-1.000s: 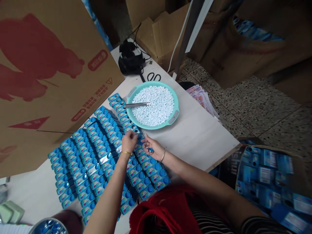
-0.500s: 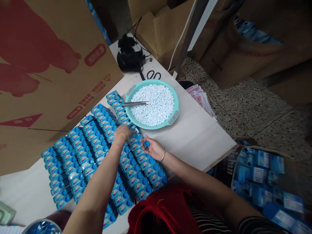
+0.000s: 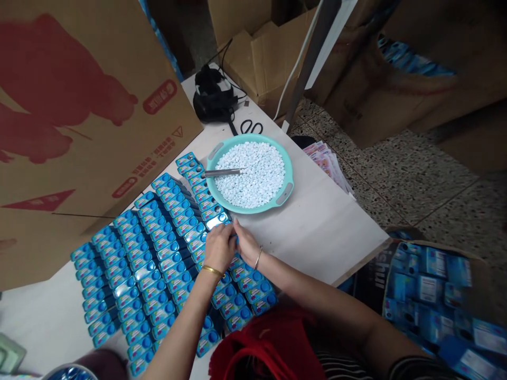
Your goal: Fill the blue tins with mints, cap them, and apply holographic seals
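Containers in blue rows span six to eight o'clock from the bowl; left hand and right hand meet over them, grip hidden. Light, level finger pressure should avoid tipping neighbours.

**Surrounding Equipment and Materials**

A large cardboard box stands at the left side of the white table; its face carries red animal silhouettes and red lettering. A black device with straps rests near the far corner of the table. Black scissor handles lie just beside it, toward the near side. Beyond the far end of the table sit open brown cartons. A dark post rises, tilted in view, at the table's far edge. Printed sheets, pink in part, lie in an overlapping stack beyond the right edge. The floor is tiled and speckled. A pale green object occupies the lower left corner, partly cut off.
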{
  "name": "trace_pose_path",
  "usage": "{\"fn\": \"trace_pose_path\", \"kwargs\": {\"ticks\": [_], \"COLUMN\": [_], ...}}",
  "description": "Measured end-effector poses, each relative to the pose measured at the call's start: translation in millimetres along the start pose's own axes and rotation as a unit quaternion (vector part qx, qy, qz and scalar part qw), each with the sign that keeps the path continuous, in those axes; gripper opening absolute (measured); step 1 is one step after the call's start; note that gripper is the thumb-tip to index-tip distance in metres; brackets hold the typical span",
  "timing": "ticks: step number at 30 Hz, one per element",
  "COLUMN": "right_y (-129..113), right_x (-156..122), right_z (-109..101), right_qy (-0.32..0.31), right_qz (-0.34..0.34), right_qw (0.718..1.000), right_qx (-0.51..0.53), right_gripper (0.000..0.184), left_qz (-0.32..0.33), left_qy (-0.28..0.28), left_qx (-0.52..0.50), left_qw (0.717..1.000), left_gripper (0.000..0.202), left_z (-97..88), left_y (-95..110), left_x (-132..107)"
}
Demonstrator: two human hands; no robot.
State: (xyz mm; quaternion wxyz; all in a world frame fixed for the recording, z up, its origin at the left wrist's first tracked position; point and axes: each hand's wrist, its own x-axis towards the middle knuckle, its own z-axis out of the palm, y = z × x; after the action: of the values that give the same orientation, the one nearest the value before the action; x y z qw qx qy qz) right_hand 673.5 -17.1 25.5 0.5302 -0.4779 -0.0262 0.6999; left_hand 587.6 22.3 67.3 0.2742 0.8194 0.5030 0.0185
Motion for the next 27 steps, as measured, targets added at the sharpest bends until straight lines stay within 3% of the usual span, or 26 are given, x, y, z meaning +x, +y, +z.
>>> {"fn": "trace_pose_path", "kwargs": {"ticks": [4,6,8,12,16,19,22,25,27], "right_y": [-7,-14,-19,-26,-60,-100,-117,-96,-73], "right_x": [22,33,41,48,51,52,44,26,14], "right_z": [-12,-19,-22,-26,-59,-95,-108,-89,-66], "right_qy": [0.047,0.081,0.113,0.144,0.243,0.278,0.259,0.185,0.108], "right_qz": [0.015,0.016,0.019,0.012,-0.038,-0.071,-0.05,0.032,0.077], "right_qw": [0.999,0.997,0.993,0.989,0.969,0.957,0.963,0.982,0.988], "right_qx": [0.003,0.01,0.024,0.031,-0.012,-0.037,-0.048,0.013,0.08], "right_gripper": [0.054,0.051,0.052,0.053,0.05,0.049,0.047,0.041,0.04], "left_qz": [-0.125,-0.19,-0.228,-0.258,-0.264,-0.264,-0.257,-0.194,-0.047], "left_qy": [0.072,0.07,0.029,-0.107,-0.175,-0.186,-0.16,-0.075,-0.033], "left_qx": [-0.028,-0.02,0.012,0.098,0.16,0.173,0.182,0.141,0.073], "left_qw": [0.989,0.979,0.973,0.955,0.935,0.931,0.936,0.968,0.996], "left_gripper": [0.005,0.006,0.01,0.025,0.037,0.041,0.041,0.033,0.029], "left_z": [-4.8,-8.1,-11.7,-19.1,-24.5,-27.5,-27.2,-17.9,-8.0], "left_y": [-27,-43,-54,-60,-60,-61,-56,-38,-23], "left_x": [34,57,79,106,118,121,108,76,49]}}
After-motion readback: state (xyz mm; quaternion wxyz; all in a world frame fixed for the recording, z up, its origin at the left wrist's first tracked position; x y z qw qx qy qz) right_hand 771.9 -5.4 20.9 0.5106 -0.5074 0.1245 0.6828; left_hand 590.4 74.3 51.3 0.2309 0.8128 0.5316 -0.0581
